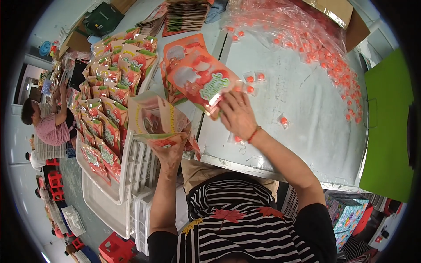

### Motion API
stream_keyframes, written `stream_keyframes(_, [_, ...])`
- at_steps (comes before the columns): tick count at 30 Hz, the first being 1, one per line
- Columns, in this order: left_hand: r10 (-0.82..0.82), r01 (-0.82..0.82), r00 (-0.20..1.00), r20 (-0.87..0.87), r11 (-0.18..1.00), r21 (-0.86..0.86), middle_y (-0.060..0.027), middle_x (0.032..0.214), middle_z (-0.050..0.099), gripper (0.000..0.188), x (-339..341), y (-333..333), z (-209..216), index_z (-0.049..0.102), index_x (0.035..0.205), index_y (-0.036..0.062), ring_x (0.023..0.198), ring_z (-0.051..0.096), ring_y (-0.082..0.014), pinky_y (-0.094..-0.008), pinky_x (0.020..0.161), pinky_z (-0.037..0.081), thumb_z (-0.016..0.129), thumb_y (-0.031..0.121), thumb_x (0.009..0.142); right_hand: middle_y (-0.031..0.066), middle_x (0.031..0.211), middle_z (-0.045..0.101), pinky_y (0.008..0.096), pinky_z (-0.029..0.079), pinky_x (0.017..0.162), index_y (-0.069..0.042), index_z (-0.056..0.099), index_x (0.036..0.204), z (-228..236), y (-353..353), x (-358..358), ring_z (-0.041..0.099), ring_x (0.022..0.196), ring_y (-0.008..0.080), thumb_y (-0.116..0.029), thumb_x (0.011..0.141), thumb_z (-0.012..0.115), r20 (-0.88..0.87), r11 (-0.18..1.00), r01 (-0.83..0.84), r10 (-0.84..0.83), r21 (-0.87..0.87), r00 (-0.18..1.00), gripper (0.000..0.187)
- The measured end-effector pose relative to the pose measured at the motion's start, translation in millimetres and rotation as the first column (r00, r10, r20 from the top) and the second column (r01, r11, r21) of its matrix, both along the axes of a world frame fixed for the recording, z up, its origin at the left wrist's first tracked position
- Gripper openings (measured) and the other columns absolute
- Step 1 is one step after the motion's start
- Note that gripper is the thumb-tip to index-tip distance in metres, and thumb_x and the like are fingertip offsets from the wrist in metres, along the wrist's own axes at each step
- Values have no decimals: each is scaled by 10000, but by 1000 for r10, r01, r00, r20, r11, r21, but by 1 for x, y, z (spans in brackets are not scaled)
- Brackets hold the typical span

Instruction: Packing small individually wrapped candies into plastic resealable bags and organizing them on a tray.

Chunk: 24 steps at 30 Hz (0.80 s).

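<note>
My left hand [170, 154] is closed around the lower part of a red and cream stand-up pouch [139, 118]. Its mouth gapes upward, and part of its inside shows. Over the table, my right hand [239, 117] has its fingers on the lower right edge of a flat red pouch [188, 74] with fruit pictures and a clear window. The thumb is hidden. That pouch overlaps more flat pouches [188, 42]. Beside the right fingertips are a few small wrapped red candies [250, 90]. Another candy [283, 120] lies farther right.
Left of me, filled pouches [112, 87] stand crowded in a white crate [124, 175] on stacked crates. A large heap of wrapped candies [326, 61] spreads from a clear plastic bag [272, 19] at the far right of the white table [302, 144]. Bundled flat pouches [187, 16] lie at the back.
</note>
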State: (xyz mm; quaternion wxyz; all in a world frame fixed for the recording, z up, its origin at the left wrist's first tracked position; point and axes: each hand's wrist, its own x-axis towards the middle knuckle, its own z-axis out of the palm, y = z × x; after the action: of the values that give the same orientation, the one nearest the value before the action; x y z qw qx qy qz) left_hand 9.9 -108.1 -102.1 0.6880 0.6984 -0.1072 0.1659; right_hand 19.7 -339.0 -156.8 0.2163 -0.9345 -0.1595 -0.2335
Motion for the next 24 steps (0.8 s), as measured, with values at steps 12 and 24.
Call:
stream_keyframes(12, [26,8,992,-127,965,262,-136,1217,459,964,8,-5,-8,280,1311,-14,1064,514,-212,-335,912,463,879,84,562,154,1176,530,500,311,986,-3,583,1043,13,-49,-17,471,1140,333,-339,795,649,-124,993,109,-114,-42,986,423])
stream_keyframes(24, [-17,18,1000,17,1000,-13,-120,1160,507,821,-8,-12,25,269,1352,-24,994,552,-183,-318,853,478,677,-66,641,306,1030,607,524,415,861,97,560,1070,15,20,26,604,942,438,-125,833,471,-221,837,156,-311,-524,924,337])
